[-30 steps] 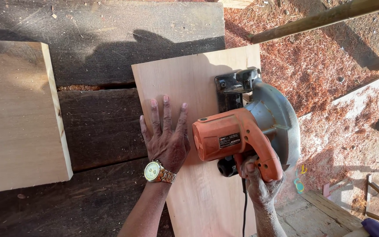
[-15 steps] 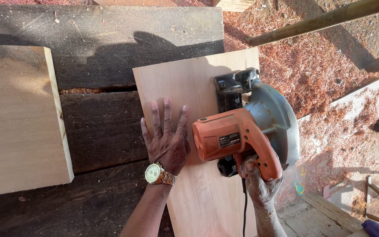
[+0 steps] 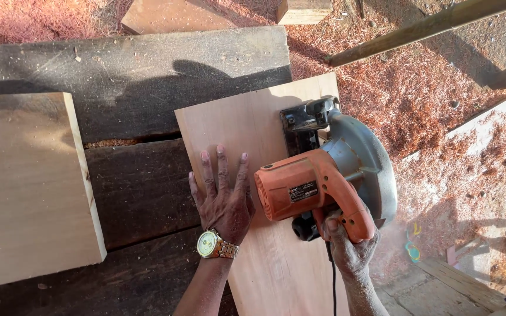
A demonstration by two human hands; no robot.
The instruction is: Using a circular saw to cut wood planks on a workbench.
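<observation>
Little has moved since half a second ago: the circular saw (image 3: pixel 329 175) sits at almost the same spot on the pale board (image 3: pixel 253 134), perhaps a touch further toward 12 o'clock. The left hand (image 3: pixel 225 199) lies flat on the board with fingers spread, pinning it to the dark workbench planks (image 3: pixel 136 193). The right hand (image 3: pixel 346 248) is wrapped tight around the orange handle at 6 o'clock of the saw. The saw looks heavy and rigid, best held by that rear handle, well clear of the grey blade guard at 3 o'clock. Its long axis runs 6 to 12, nose toward 12, along the board's right edge. Another pale slab (image 3: pixel 24 187) lies at 9 o'clock.
</observation>
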